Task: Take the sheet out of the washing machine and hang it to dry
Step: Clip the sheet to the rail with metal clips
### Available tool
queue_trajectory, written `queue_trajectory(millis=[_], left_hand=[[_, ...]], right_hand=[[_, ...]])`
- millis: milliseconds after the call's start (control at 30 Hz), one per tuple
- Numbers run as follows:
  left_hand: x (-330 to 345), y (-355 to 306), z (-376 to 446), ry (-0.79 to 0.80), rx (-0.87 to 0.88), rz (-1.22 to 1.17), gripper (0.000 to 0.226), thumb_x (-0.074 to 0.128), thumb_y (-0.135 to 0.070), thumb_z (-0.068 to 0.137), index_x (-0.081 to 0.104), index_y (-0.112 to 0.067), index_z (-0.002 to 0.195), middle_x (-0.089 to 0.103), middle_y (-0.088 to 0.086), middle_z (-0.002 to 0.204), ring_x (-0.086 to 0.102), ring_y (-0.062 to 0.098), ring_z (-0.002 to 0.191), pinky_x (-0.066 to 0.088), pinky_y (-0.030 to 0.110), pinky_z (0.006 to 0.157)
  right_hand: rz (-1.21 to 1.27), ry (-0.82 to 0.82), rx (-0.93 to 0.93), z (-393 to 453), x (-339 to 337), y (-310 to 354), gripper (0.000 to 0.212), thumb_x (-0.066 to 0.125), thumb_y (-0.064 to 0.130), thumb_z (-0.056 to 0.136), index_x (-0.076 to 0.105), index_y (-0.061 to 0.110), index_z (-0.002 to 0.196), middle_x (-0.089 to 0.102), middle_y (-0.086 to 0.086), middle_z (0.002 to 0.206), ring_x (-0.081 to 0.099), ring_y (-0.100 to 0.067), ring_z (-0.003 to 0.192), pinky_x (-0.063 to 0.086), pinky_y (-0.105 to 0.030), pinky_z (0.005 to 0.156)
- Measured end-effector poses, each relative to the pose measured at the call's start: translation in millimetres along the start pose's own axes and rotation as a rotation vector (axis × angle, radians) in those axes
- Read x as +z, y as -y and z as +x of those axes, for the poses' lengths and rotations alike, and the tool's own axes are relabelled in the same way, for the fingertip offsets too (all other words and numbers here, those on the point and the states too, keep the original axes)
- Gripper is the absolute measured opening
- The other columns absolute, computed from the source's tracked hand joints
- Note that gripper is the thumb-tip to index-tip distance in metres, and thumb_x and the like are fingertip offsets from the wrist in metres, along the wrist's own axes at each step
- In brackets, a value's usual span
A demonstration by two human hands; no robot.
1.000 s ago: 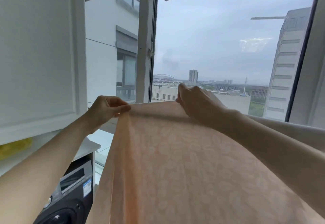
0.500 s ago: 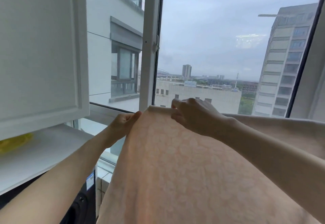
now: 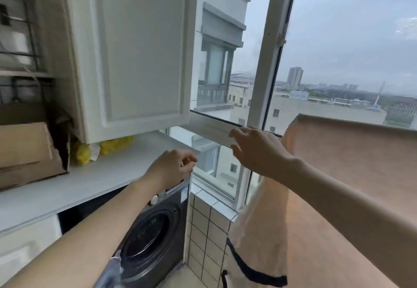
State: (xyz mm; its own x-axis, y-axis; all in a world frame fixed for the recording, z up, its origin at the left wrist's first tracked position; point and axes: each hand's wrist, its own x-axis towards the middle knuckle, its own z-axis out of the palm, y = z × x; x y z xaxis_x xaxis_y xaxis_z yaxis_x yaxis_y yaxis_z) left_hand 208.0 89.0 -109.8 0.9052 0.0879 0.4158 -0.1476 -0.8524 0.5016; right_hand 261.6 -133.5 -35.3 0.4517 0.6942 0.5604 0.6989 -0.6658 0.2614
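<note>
The peach patterned sheet (image 3: pixel 352 170) hangs on the right, draped over a support hidden beneath its top fold in front of the window. My right hand (image 3: pixel 255 150) hovers just left of the sheet's edge with fingers spread, holding nothing. My left hand (image 3: pixel 171 168) is further left and lower, over the counter's end, with fingers loosely curled and nothing in them. The dark grey washing machine (image 3: pixel 155 233) stands under the counter at lower centre, and a clear blurred part shows at its lower front.
A white cabinet door (image 3: pixel 140 50) hangs above a white counter (image 3: pixel 97 179) carrying a cardboard box (image 3: pixel 27 152) and yellow bags (image 3: pixel 112 145). The window frame (image 3: pixel 268 66) and tiled sill wall (image 3: pixel 209 231) lie ahead. A pale cloth with dark trim (image 3: pixel 257 254) hangs below the sheet.
Both hands have let go of the sheet's top edge and moved left of it. My view has swung left and down, bringing the cabinet, counter and washing machine into sight.
</note>
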Motion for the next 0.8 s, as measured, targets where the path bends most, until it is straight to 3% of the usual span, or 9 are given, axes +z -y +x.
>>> queue_trajectory(millis=[100, 333, 533, 667, 800], left_hand=[[-16, 32, -46, -0.073, -0.102, 0.135, 0.020, 0.053, -0.030, 0.095, 0.067, -0.025, 0.108, 0.070, -0.007, 0.092, 0.063, 0.012, 0.080, 0.054, 0.033, 0.075], [-50, 101, -134, -0.191, -0.283, 0.335, 0.023, 0.050, -0.031, 0.096, 0.066, -0.026, 0.111, 0.069, -0.005, 0.092, 0.052, 0.013, 0.075, 0.037, 0.025, 0.065], [-73, 175, -179, -0.239, -0.486, 0.415, 0.022, 0.052, -0.031, 0.093, 0.066, -0.028, 0.109, 0.071, -0.006, 0.095, 0.065, 0.023, 0.091, 0.048, 0.031, 0.071], [-83, 226, -199, -0.271, -0.610, 0.459, 0.021, 0.051, -0.028, 0.093, 0.066, -0.027, 0.106, 0.071, -0.005, 0.096, 0.064, 0.023, 0.094, 0.049, 0.032, 0.072], [-91, 276, -211, -0.319, -0.715, 0.485, 0.021, 0.054, -0.021, 0.091, 0.068, -0.022, 0.106, 0.071, -0.006, 0.099, 0.063, 0.020, 0.094, 0.046, 0.030, 0.069]], right_hand=[[0.090, 0.049, -0.009, 6, 32, 45, 0.029, 0.042, 0.031, 0.098, 0.051, 0.017, 0.122, 0.061, -0.002, 0.118, 0.055, -0.023, 0.111, 0.047, -0.033, 0.078], [0.287, 0.161, -0.133, 21, 103, 150, 0.019, 0.047, 0.023, 0.096, 0.057, 0.013, 0.110, 0.062, -0.003, 0.104, 0.060, -0.025, 0.098, 0.056, -0.041, 0.069], [0.495, 0.238, -0.177, 48, 166, 237, 0.028, 0.042, 0.027, 0.097, 0.053, 0.016, 0.120, 0.062, -0.002, 0.113, 0.059, -0.023, 0.101, 0.054, -0.037, 0.071], [0.563, 0.260, -0.271, 81, 206, 291, 0.026, 0.042, 0.027, 0.096, 0.052, 0.015, 0.116, 0.062, -0.001, 0.109, 0.055, -0.023, 0.103, 0.042, -0.032, 0.064], [0.654, 0.326, -0.332, 119, 242, 339, 0.031, 0.044, 0.027, 0.095, 0.053, 0.015, 0.122, 0.061, -0.001, 0.118, 0.052, -0.024, 0.112, 0.045, -0.034, 0.075]])
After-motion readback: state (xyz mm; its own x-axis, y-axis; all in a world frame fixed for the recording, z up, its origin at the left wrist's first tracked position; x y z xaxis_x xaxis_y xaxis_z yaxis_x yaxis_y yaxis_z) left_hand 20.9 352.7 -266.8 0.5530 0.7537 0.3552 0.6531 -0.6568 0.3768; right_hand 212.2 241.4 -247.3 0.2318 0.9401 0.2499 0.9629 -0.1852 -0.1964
